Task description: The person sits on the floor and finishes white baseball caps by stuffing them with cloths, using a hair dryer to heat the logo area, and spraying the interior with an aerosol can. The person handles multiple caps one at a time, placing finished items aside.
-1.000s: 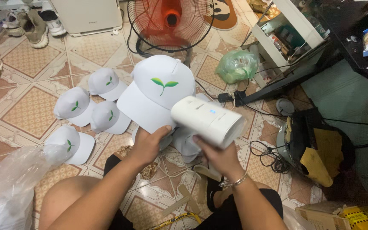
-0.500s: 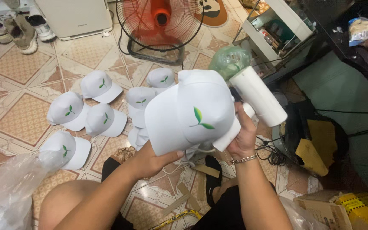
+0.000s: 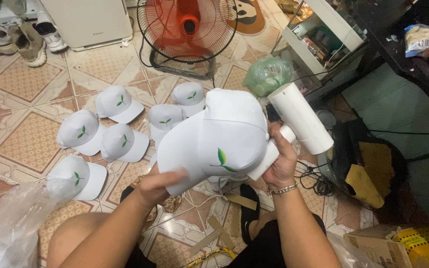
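White cap point(image 3: 224, 139) with green leaf mark: held above the floor, left hand point(image 3: 157, 186) gripping its brim, right hand point(image 3: 281, 166) clasping a white hair dryer point(image 3: 296, 124) just beside its crown. Six matching caps point(image 3: 117, 104) lie finished-looking on the tiled floor point(image 3: 21, 139); this one is in work.

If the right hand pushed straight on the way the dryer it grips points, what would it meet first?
Judging roughly, the right hand aims the white hair dryer up toward the green plastic bag on the floor; depth is unclear, so it might pass above it.
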